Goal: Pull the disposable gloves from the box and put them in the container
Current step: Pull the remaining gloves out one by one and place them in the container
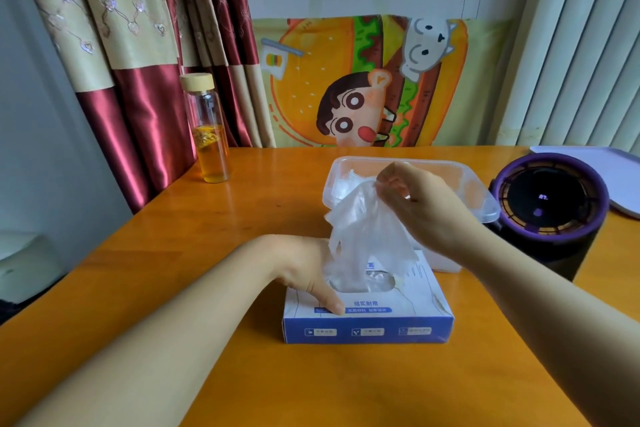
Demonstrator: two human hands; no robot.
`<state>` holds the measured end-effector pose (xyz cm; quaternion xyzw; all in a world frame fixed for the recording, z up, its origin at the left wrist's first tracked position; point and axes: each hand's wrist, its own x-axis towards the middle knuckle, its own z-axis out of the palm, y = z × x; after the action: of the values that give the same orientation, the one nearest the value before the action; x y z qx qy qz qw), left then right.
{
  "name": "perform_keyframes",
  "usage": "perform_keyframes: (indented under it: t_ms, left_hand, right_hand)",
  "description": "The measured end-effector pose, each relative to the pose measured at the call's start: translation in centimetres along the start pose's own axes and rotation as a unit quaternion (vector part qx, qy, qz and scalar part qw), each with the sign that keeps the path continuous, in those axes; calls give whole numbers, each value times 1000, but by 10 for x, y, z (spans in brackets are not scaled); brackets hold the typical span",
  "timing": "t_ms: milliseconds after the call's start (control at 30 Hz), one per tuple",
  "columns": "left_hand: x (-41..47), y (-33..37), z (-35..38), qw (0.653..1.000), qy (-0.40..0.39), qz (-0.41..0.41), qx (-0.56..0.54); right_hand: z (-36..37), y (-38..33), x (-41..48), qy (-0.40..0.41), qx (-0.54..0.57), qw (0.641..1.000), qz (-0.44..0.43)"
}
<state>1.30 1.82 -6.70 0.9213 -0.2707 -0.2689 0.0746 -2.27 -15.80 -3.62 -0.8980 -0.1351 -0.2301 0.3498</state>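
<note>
A bottle stood at the table's far left. The left hand lay flat on the box, gripping nothing. A glove hung half out of the box's slot, pinched at its top by the right hand. Just behind sat the container, some plastic inside.
</note>
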Motion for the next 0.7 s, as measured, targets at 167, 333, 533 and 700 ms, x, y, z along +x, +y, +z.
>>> perform_keyframes:
  t_ms: [167,333,533,700]
  left_hand:
    - [-22,-4,-10,990,94,55,-85]
    - [-34,7,-30,939,257,106,-203]
    - [-18,41,-43,883,332,194,-270]
    - [-1,49,-49,847,397,134,-327]
  right_hand:
    - [-25,2,5,-19,32,998,53]
    - [-23,6,-3,-57,202,962,174]
    - [-17,-4,-3,-111,429,848,290]
    - [-28,-3,-7,37,456,843,282]
